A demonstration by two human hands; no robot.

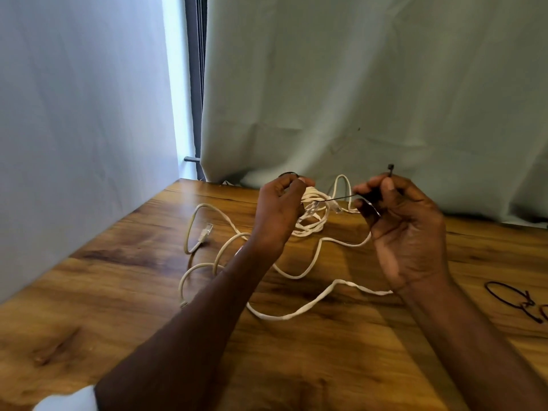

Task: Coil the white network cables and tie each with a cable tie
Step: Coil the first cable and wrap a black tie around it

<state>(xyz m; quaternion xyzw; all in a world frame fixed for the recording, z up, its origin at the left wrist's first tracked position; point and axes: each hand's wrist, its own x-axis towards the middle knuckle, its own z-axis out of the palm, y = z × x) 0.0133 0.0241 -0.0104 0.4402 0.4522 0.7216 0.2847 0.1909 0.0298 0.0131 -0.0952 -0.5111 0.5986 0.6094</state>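
My left hand (281, 212) grips a small coil of white network cable (314, 215) held above the wooden table (118, 292). My right hand (400, 221) pinches a thin black cable tie (341, 198); its head sticks up above my fingers and its tail points left to the coil. A clear plug hangs at the coil. More white cable (296, 304) lies in loose loops across the table below both hands. Another plug (205, 231) rests on the table to the left.
Several black cable ties (516, 301) lie on the table at the right edge. A pale curtain (370, 99) hangs behind the table and a white wall (74, 129) runs along its left side. A white object shows at the bottom left corner.
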